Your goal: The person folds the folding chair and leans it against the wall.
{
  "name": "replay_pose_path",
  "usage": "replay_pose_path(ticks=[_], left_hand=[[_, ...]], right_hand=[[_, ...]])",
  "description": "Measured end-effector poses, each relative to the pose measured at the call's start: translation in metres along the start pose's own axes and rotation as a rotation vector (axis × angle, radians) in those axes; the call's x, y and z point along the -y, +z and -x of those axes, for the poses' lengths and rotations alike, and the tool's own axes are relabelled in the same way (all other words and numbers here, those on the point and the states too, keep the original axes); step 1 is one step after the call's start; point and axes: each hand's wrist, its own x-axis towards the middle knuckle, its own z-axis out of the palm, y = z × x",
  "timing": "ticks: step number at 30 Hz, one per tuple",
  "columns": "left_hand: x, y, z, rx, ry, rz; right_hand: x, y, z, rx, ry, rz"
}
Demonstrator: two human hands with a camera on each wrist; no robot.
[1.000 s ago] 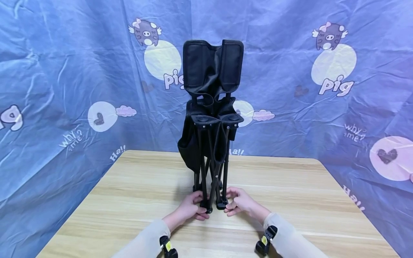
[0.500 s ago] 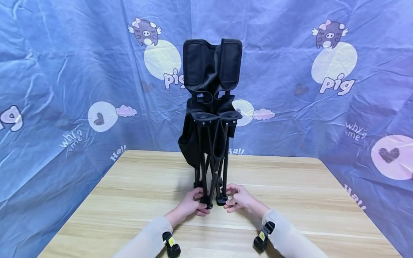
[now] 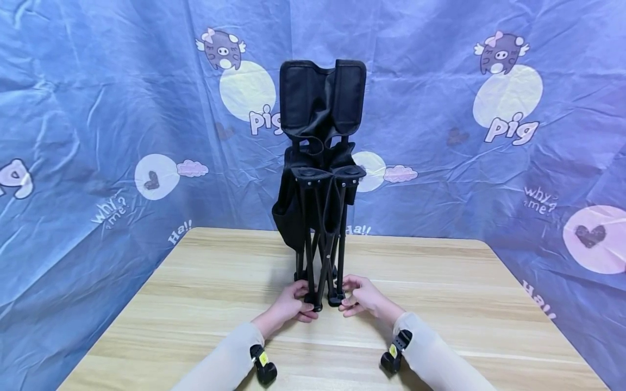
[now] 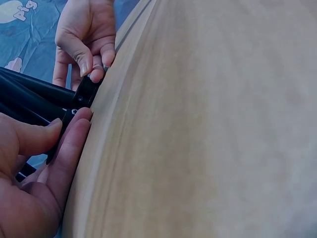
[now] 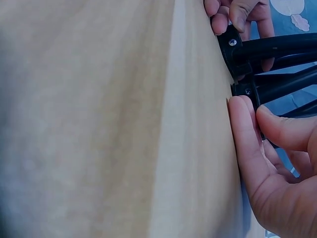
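Observation:
A folded black camping chair stands upright on the wooden table, its fabric bunched between thin dark legs. My left hand pinches the front left foot, thumb on top and fingers low against the tabletop. On the other side, my right hand holds the front right foot between thumb and fingers. In the left wrist view the left thumb presses the edge of a black plastic foot's neighbour. The right wrist view shows both plastic feet close together, a screw in one. The rear feet are partly hidden behind the front legs.
The light wooden table reaches back to a blue curtain printed with cartoon pigs, which also hangs along both sides. Each wrist wears a black strap-on camera, such as the left one.
Both hands and the chair's feet have shifted a little away from me across the table. The upright chair moved with them, its two upper panels now slightly closer together.

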Motion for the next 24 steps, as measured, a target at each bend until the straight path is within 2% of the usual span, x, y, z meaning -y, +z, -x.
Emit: replay_pose_path(ticks=[24], left_hand=[[-0.001,-0.004,-0.018,-0.063,0.019,-0.002]], right_hand=[[-0.001,-0.004,-0.024,-0.088,0.018,-0.009]])
